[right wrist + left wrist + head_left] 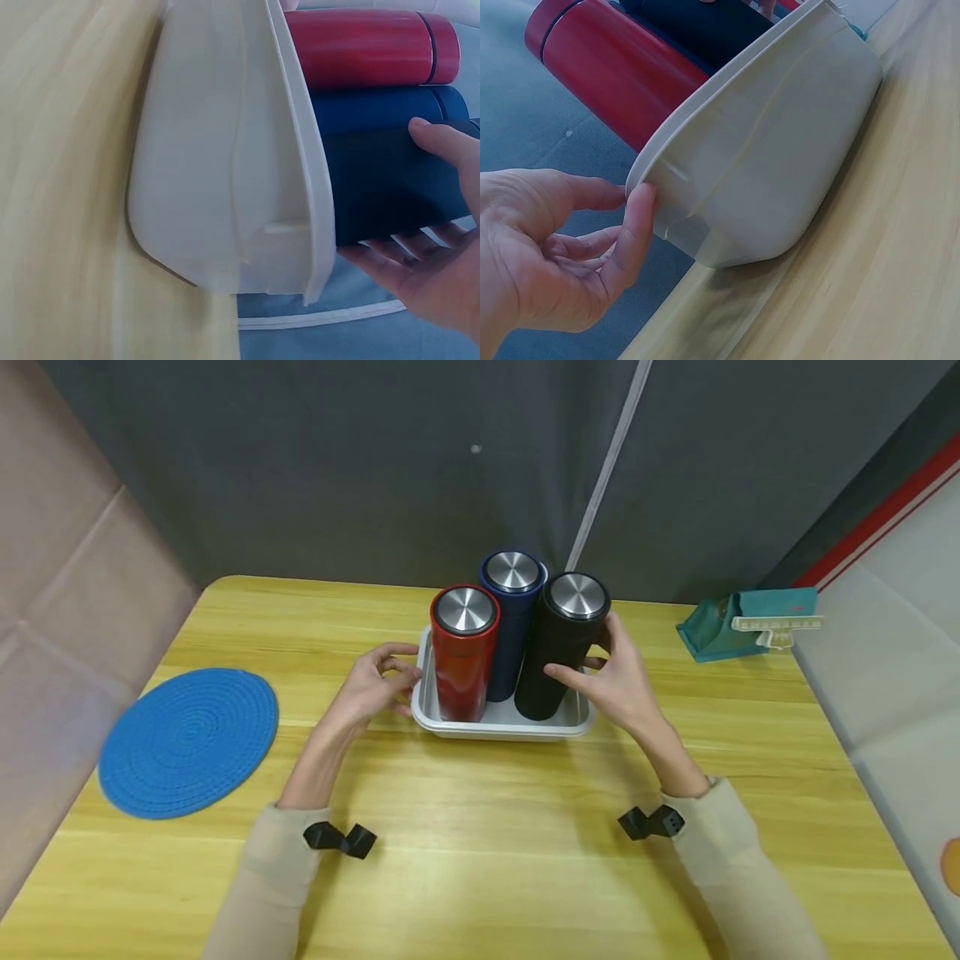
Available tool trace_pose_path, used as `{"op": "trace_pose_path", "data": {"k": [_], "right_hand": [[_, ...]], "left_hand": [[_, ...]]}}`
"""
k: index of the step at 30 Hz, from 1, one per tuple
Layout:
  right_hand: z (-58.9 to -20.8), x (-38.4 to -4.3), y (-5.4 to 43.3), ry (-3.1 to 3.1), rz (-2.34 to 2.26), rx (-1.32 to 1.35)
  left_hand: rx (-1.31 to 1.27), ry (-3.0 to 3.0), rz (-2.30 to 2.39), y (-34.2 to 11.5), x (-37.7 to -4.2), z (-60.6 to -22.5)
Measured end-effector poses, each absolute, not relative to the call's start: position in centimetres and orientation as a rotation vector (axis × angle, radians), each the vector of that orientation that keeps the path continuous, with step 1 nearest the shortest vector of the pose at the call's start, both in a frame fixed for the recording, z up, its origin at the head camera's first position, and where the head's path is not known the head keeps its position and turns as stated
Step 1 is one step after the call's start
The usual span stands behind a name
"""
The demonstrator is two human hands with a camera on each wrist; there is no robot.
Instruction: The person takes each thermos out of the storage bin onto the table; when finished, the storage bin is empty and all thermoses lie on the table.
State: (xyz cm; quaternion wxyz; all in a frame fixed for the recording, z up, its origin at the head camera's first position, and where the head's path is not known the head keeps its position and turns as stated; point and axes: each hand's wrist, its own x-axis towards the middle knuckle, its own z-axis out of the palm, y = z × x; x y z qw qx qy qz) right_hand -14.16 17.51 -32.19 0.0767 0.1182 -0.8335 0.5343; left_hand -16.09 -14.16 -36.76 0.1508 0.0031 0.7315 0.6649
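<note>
A deep off-white plastic bin (pixel 510 729) stands on the table and holds upright thermos bottles with steel-topped lids. The red thermos (pixel 463 664) is at its left, the blue thermos (pixel 512 610) behind, and the black thermos (pixel 558 647) at the right, leaning rightward. My left hand (pixel 378 681) pinches the bin's left rim between thumb and fingers, as the left wrist view shows too. Around the black thermos curls my right hand (pixel 618 677), thumb on the near side and fingers behind. A sliver of another lid (pixel 545 572) shows behind the blue one; the rest is hidden.
A round blue woven placemat (pixel 191 743) lies at the left of the wooden table (pixel 480 843). At the back right is a teal bag (pixel 750 618) with a pale clip (pixel 777 625). A dark grey curtain (pixel 337 477) hangs along the back edge.
</note>
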Motion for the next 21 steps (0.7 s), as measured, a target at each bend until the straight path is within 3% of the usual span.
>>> {"op": "trace_pose_path", "data": {"k": [21], "right_hand": [[-29.4,-14.4,17.6,-2.477,1.577,0.346]], "left_hand": [[0.001,2.11,1.915,-14.0,-16.0,-36.7]]}}
